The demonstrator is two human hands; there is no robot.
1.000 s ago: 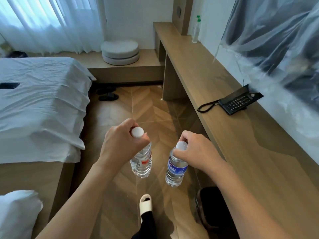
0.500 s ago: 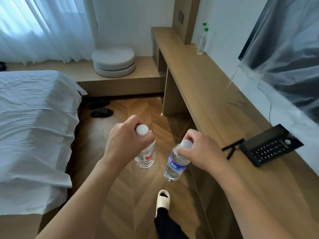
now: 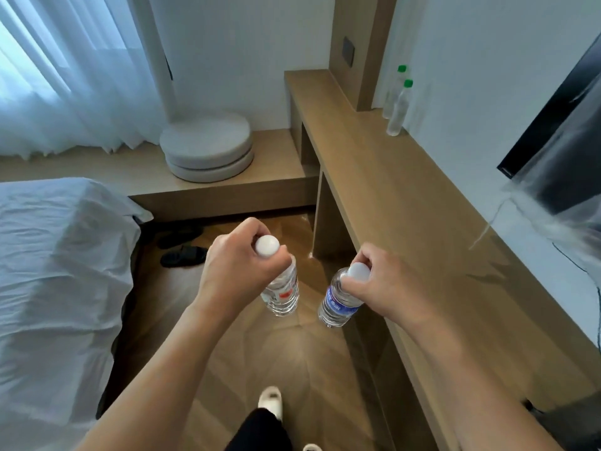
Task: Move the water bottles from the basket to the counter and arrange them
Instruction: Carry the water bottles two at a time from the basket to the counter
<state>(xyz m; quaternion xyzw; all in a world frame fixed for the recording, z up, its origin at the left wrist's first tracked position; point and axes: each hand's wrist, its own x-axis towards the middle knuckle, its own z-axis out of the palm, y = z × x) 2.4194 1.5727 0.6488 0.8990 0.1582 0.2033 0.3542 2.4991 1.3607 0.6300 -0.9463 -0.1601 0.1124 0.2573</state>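
Observation:
My left hand (image 3: 237, 271) grips the neck of a clear water bottle with a red label (image 3: 282, 292) and a white cap, hanging above the wooden floor. My right hand (image 3: 387, 288) grips the neck of a second clear bottle with a blue label (image 3: 338, 304), also white-capped, just left of the counter's front edge. The long wooden counter (image 3: 390, 196) runs along the right wall. Two green-capped bottles (image 3: 399, 109) stand upright at its far end against the wall. No basket is in view.
A bed with white sheets (image 3: 58, 271) fills the left side. Two round cushions (image 3: 208, 148) lie on a low wooden platform under the curtain. Dark slippers (image 3: 182, 252) sit on the floor by the bed. A plastic-covered TV (image 3: 559, 141) hangs over the counter at right.
I have walked forward along the counter with both bottles; the phone has slid out of view behind me and the green-capped bottles are nearer. Both hands keep their grip.

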